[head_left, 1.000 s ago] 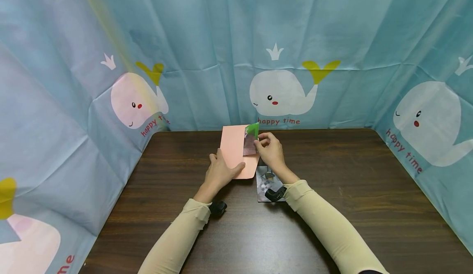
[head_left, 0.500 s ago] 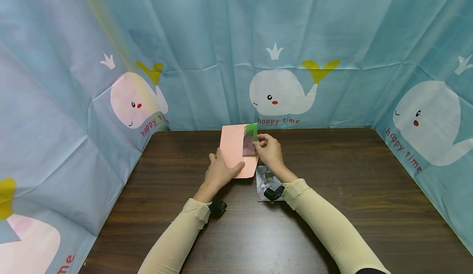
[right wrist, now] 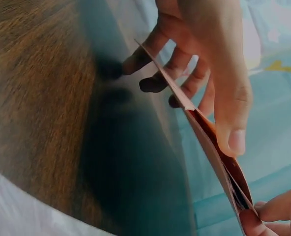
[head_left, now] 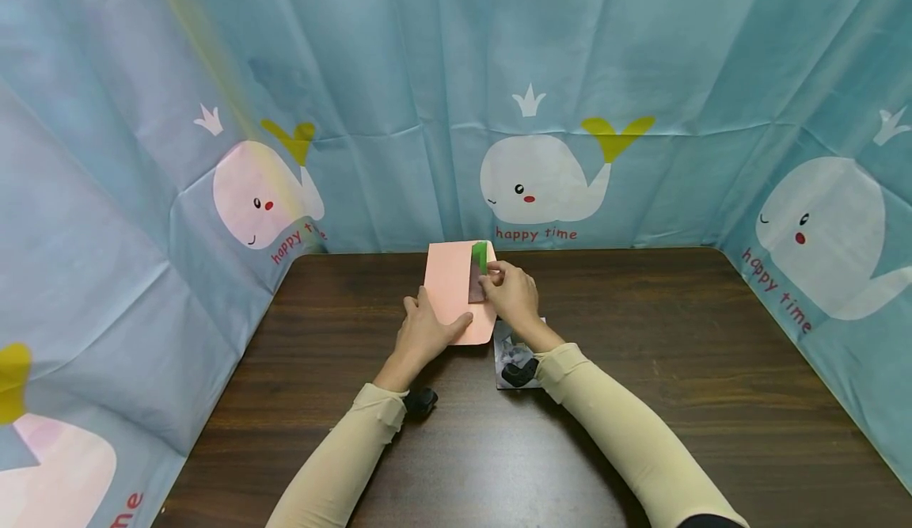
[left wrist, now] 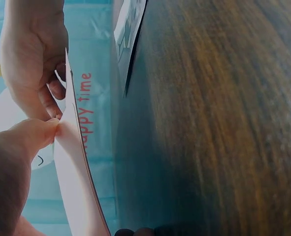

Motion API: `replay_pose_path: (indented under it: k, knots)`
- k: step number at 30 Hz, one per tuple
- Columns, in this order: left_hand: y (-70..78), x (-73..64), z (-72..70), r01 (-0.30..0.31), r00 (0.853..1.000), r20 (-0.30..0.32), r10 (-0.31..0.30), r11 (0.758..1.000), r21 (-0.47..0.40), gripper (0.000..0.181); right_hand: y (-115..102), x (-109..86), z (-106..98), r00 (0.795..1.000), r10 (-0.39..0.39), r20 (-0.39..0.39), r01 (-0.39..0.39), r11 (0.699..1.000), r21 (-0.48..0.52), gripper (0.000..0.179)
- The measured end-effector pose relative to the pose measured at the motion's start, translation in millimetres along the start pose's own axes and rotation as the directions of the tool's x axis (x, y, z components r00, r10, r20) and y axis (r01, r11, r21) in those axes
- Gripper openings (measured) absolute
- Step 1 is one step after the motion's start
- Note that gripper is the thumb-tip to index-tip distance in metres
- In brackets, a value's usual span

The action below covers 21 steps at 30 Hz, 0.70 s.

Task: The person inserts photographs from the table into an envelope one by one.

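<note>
A pink envelope (head_left: 447,275) is in my left hand (head_left: 422,332), the thumb lying over its front and the other fingers behind it. In the right wrist view the envelope (right wrist: 204,135) is lifted over the table and its mouth gapes along the side. Part of a picture card (head_left: 476,281), green at the top and greyish purple below, sticks out of that right-hand opening; its remainder is hidden inside. My right hand (head_left: 517,297) pinches the card's outer edge between thumb and fingers. Below the right wrist, a second grey picture card (head_left: 503,347) lies flat on the table.
The dark wooden table (head_left: 342,306) reaches back to a light blue curtain (head_left: 399,100) printed with whales, which also hangs on both sides. A black wrist camera (head_left: 520,373) overlaps the second card in the head view.
My right hand has moved left, pushing the picture card further into the envelope, so less of it shows. The left hand and the envelope stay almost in place.
</note>
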<state>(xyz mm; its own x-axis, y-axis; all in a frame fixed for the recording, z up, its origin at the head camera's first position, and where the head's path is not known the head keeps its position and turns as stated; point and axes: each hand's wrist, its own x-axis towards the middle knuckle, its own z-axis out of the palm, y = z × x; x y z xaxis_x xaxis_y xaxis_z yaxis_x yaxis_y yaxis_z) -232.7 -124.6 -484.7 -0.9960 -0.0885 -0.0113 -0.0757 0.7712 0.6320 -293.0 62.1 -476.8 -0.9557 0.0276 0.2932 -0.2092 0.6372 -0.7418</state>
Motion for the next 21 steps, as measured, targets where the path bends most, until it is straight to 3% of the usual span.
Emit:
replay_pose_path:
  k: [21]
  knots:
    - [1.8, 0.1, 1.8, -0.006, 1.000, -0.016, 0.006, 1.000, 0.015, 0.125, -6, 0.9, 11, 0.997, -0.083, -0.006, 0.082, 0.992, -0.096, 0.029]
